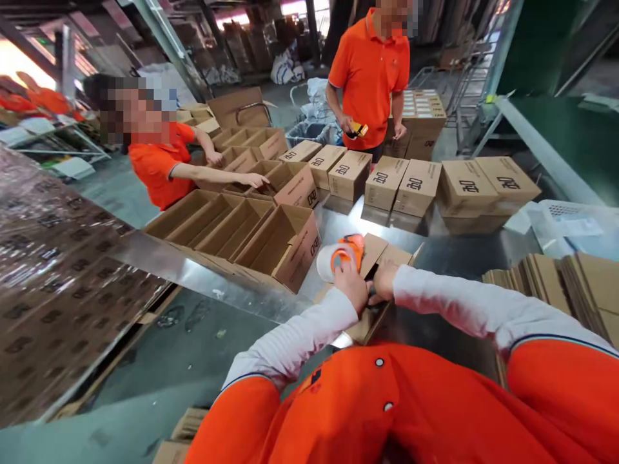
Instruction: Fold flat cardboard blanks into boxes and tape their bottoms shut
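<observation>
My left hand (pixel 351 283) is closed around an orange tape dispenser (pixel 356 246) with a wide roll of clear tape. Right beside it, my right hand (pixel 385 280) has its fingers curled in at the flaps of a brown cardboard box (pixel 373 250). The box lies in front of my body on a metal table (pixel 333 222), its flaps partly folded. Both hands nearly touch over the flap gap, and they hide some of the box. What my right fingertips pinch is partly covered.
Open-topped cartons (pixel 294 251) stand in rows at the left, where a co-worker (pixel 159 161) reaches in. Closed boxes (pixel 351 174) line the far edge. Another person (pixel 370 77) behind them holds a yellow-and-black tool (pixel 358 129). Flattened cardboard (pixel 546 280) and a plastic crate (pixel 575 222) sit at the right.
</observation>
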Motion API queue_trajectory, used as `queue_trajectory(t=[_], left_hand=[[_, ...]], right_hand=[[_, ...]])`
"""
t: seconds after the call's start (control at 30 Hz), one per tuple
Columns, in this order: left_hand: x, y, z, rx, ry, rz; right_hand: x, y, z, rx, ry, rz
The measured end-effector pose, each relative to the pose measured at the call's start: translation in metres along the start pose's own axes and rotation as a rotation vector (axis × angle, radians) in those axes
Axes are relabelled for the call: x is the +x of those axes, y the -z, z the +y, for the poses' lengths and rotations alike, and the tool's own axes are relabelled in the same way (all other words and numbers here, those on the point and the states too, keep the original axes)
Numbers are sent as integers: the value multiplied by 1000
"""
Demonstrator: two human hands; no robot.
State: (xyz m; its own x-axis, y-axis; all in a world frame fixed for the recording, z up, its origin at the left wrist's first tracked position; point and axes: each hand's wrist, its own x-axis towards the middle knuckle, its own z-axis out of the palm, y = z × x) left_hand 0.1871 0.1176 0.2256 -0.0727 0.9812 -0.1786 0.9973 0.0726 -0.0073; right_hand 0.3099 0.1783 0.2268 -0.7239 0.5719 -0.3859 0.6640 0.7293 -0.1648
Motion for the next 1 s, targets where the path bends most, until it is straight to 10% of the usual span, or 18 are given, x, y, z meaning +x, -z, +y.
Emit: queue_trajectory(t=[0.07,0.17,0.4,0.7,1.0], left_hand=[[-6,-6,-7,-38,-19,-13],[-2,-4,-39,-117,43,-59],[10,-24,-82,-277,12,59],[-86,-48,-121,-469,-154,231],[-83,-38,-67,-998,-241,882]], right_hand=[[-24,-4,12,28,64,-39],[-45,-18,21,14,343,281],[24,-69,7,3,445,434],[38,-89,17,23,508,539],[47,-63,43,597,594,264]])
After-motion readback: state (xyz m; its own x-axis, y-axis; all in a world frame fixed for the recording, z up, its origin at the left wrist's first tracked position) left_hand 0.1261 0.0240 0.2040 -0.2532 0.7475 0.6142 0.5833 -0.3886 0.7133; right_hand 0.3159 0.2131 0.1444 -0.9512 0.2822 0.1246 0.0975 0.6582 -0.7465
